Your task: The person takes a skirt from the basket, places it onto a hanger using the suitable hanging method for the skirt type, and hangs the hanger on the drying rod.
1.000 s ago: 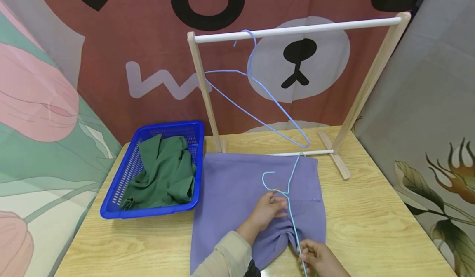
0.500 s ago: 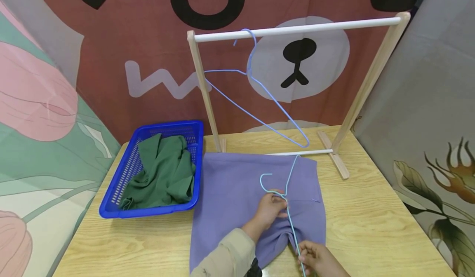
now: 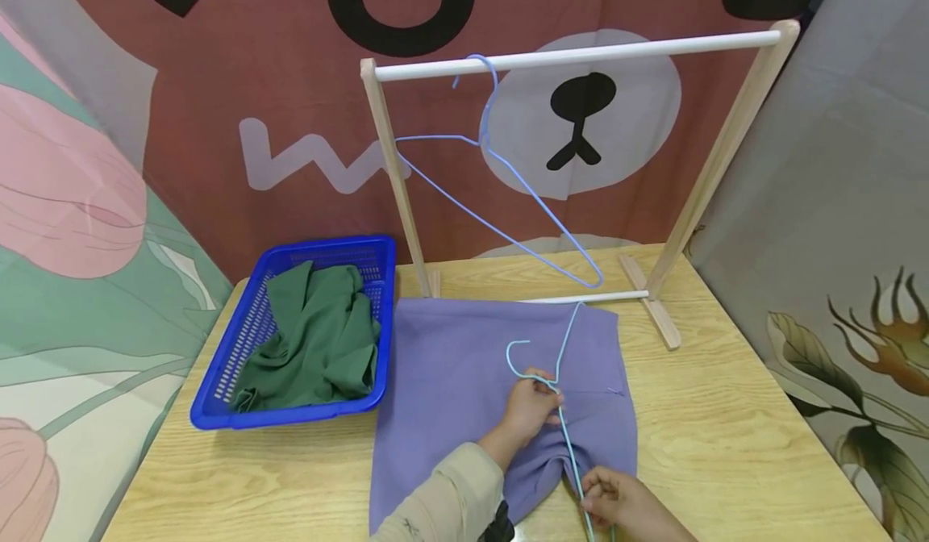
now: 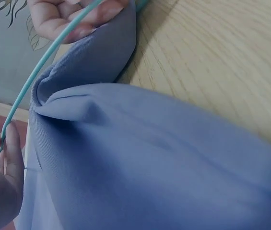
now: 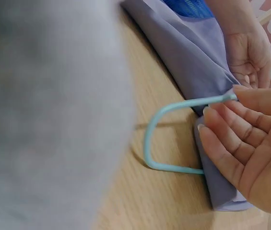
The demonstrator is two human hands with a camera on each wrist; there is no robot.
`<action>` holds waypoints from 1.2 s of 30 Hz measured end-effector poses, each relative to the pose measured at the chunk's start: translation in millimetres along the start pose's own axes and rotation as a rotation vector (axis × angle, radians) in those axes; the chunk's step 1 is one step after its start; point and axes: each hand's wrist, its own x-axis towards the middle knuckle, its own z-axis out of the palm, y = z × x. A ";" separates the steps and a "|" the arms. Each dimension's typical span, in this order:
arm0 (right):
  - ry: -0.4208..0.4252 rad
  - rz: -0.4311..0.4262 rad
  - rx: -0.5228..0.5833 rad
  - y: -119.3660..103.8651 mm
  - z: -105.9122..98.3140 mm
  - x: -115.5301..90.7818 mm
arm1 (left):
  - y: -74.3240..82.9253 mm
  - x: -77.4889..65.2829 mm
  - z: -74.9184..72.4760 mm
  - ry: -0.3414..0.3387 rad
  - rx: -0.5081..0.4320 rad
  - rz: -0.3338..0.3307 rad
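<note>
A light-blue wire hanger lies tilted across a purple garment on the table. My left hand pinches the hanger just below its hook. Lower down, my right hand pinches the near part of the hanger between thumb and fingers, as the right wrist view shows the wire under its thumb tip. There, the hanger's rounded end sticks out past the cloth, and its lower bar disappears at the cloth edge. The garment bunches into folds between the hands. The hanger's far end reaches the garment's far edge.
To the left stands a blue plastic basket holding a green garment. Behind, a periwinkle hanger hangs on the white rail of a wooden rack. Patterned cloths surround the wooden table.
My left hand has shifted slightly toward the hanger's neck and closed its fingers on it. The hook has moved a little left. My right hand stays nearly in place.
</note>
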 end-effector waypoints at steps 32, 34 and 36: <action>0.728 0.266 -0.322 -18.2 -52.1 31.0 | 2.0 -1.9 -2.6 0.005 0.015 0.062; 0.720 0.269 -0.268 -18.5 -55.2 32.2 | 2.4 -1.7 -3.0 0.000 0.016 0.063; 0.707 0.276 -0.234 -18.1 -57.9 33.2 | 3.0 -1.7 -3.7 -0.009 0.011 0.063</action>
